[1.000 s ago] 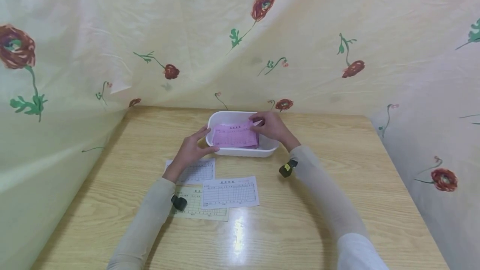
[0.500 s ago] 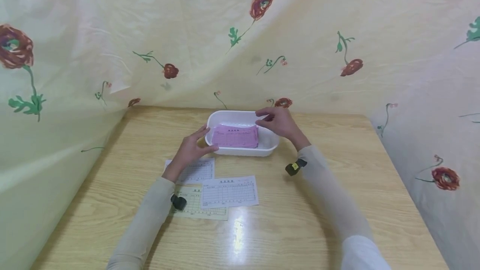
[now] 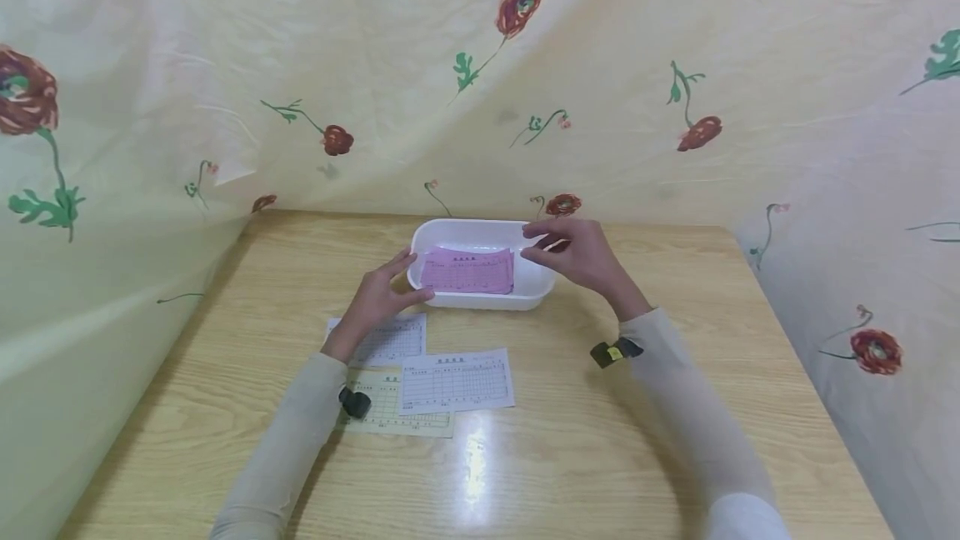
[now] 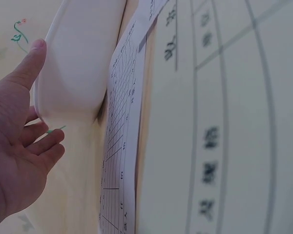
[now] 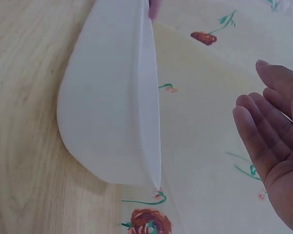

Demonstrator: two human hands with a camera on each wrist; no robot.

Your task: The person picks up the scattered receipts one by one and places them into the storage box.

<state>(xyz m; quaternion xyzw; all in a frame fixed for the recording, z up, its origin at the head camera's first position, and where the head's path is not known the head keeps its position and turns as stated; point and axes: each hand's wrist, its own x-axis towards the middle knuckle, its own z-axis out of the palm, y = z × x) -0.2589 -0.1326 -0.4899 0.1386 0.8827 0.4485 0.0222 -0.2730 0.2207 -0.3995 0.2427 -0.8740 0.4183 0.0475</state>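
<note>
A white plastic basin point(image 3: 487, 301) stands at the table's back middle. Inside it, towards the left, lies a small stack of pink paper forms point(image 3: 467, 272). My left hand point(image 3: 375, 302) grips the basin's left end, thumb at the front rim and fingers at the left side; the left wrist view shows this hand point(image 4: 19, 141) against the rim. Over the basin's right end hovers my right hand point(image 3: 576, 252), with nothing between its loosely bent fingers. In the right wrist view that hand point(image 5: 278, 131) is apart from the basin wall point(image 5: 105, 92).
In front of the basin, a white form point(image 3: 457, 382) overlaps a pale yellow form point(image 3: 416, 425). Another white form point(image 3: 393, 342) lies partly under my left wrist. A flowered cloth point(image 3: 420, 90) hangs behind and beside the wooden table point(image 3: 600, 457).
My right hand has let go of the top pink form, which now lies flat on the stack. That hand has moved right, away from the papers. The left hand stays at the basin.
</note>
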